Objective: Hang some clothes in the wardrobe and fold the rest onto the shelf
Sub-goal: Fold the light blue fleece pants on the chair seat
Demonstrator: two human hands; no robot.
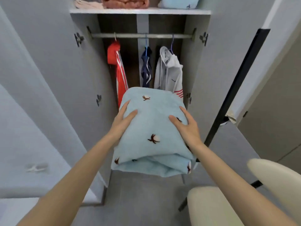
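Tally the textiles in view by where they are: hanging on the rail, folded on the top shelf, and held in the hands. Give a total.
Hanging on the rail: 3 (red jacket, navy garment, white hoodie)
Folded on the top shelf: 3 (pale pink item, rust-coloured item, light blue item)
Held between left hand and right hand: 1 (folded light blue blanket)
Total: 7

Folded blanket (pixel 153 132) sits near centre, in front of the open wardrobe (pixel 192 62), left hand (pixel 121 121) on its left side, right hand (pixel 189 128) on its right. Beyond it, the rail (pixel 141 36) runs across the wardrobe, three garments on it: a jacket (pixel 118 70) at left, a second garment (pixel 146 67) in the middle, a hoodie (pixel 170 70) at right. Above the rail, the shelf (pixel 140 11) carries folded piles. A chair (pixel 228 201) stands near right.
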